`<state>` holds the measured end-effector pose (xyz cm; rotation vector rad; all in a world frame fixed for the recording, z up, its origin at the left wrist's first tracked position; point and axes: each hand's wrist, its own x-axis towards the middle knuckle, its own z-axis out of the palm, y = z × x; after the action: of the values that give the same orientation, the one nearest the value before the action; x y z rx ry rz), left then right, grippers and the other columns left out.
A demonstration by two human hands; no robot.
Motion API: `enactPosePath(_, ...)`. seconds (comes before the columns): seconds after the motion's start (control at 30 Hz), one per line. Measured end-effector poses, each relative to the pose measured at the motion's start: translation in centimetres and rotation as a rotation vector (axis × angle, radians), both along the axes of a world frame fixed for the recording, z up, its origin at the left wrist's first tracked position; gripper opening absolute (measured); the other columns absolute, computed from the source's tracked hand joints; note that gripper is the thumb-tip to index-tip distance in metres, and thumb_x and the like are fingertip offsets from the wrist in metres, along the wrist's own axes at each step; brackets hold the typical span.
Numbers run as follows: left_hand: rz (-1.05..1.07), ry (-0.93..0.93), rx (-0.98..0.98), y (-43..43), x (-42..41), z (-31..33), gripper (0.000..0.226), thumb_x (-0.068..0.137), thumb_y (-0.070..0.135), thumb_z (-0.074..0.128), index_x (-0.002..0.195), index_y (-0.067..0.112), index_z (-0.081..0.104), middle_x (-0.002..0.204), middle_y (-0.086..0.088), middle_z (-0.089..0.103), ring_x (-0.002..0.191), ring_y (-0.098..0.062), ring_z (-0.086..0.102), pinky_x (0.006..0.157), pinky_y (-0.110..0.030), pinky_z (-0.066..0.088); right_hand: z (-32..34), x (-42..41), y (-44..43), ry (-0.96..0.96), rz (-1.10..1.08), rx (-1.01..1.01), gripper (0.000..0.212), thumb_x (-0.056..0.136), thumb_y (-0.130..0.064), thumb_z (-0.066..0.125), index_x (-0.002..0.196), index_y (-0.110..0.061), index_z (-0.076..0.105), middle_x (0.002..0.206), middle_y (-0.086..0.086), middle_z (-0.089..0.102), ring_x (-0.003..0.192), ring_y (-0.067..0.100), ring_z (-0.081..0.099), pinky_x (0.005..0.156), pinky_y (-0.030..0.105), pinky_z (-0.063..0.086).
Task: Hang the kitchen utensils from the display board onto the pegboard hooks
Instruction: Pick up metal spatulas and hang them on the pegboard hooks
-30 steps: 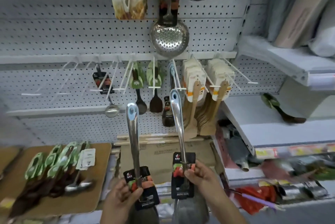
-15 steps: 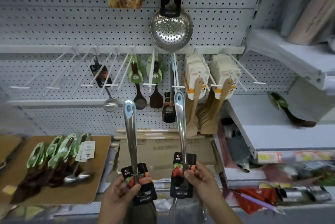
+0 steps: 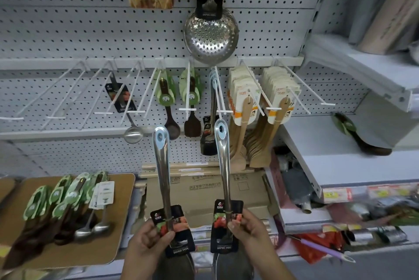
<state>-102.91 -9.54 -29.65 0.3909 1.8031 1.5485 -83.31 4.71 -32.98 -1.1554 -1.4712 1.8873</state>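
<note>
Each hand is gripping a steel utensil upright by its carded neck: left hand (image 3: pixel 147 242) holding the left utensil (image 3: pixel 162 173), right hand (image 3: pixel 248 227) holding the right utensil (image 3: pixel 223 162), below the pegboard hooks (image 3: pixel 218 91).

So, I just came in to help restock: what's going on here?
A person grips one steel utensil upright in the left hand and a second utensil in the right hand, both at their cards. The second utensil's hanging hole is near the tip of a hook already carrying matching ones; neither is hung yet. More utensils lie on the display board.
</note>
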Motion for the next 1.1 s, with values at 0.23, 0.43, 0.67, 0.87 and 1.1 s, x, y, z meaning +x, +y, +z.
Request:
enactPosePath(0.23, -0.052, -0.016, 0.025, 0.8, -0.1, -0.3, 0.039, 0.072, -0.024, 0.067, 0.103, -0.001, 0.063, 0.081, -0.017, 0.076, 0.068, -0.011, 0.073, 0.062, -0.013, 0.055, 0.1, 0.3, 0.1, -0.020, -0.029, -0.024, 0.027, 0.092, 0.006, 0.060, 0.111, -0.011, 0.066, 0.100, 0.009, 0.077, 0.102, 0.027, 0.071, 0.086, 0.035, 0.055)
enactPosePath(0.43, -0.107, 0.007, 0.006, 1.3, 0.3, 0.3, 0.027, 0.075, -0.019, 0.068, 0.099, -0.007, 0.061, 0.055, -0.001, 0.068, 0.049, 0.001, 0.060, 0.051, -0.006, 0.045, 0.7, 0.4, 0.0, -0.055, -0.032, -0.009, 0.024, 0.091, 0.003, 0.062, 0.108, -0.012, 0.067, 0.097, 0.003, 0.078, 0.093, 0.014, 0.072, 0.073, 0.022, 0.054)
enactPosePath(0.67, -0.115, 0.013, -0.022, 1.1, 0.5, 1.0, 0.029, 0.075, -0.021, 0.068, 0.099, -0.006, 0.063, 0.066, -0.007, 0.074, 0.053, -0.001, 0.065, 0.054, -0.007, 0.047, 1.6, -0.6, 0.8, -0.075, -0.016, 0.034, 0.022, 0.091, -0.001, 0.064, 0.106, -0.016, 0.068, 0.097, -0.001, 0.077, 0.091, 0.011, 0.071, 0.080, 0.028, 0.056)
enactPosePath(0.87, -0.103, -0.030, -0.006, 1.1, 0.3, 1.3, 0.042, 0.066, -0.018, 0.071, 0.106, -0.012, 0.060, 0.055, -0.006, 0.069, 0.055, -0.003, 0.066, 0.057, -0.009, 0.050, 1.6, -1.9, 1.9, -0.038, -0.036, 0.024, 0.021, 0.091, 0.000, 0.062, 0.108, -0.012, 0.067, 0.098, 0.003, 0.077, 0.096, 0.018, 0.072, 0.074, 0.027, 0.056)
enactPosePath(1.1, -0.135, -0.012, -0.013, 0.9, -0.2, 1.2, 0.029, 0.077, -0.022, 0.064, 0.104, -0.013, 0.060, 0.045, -0.001, 0.059, 0.045, 0.001, 0.057, 0.051, -0.006, 0.044, 0.8, -3.5, 3.2, -0.054, -0.078, -0.008, 0.020, 0.091, -0.002, 0.064, 0.104, -0.017, 0.068, 0.092, 0.000, 0.077, 0.091, 0.020, 0.071, 0.064, 0.020, 0.054)
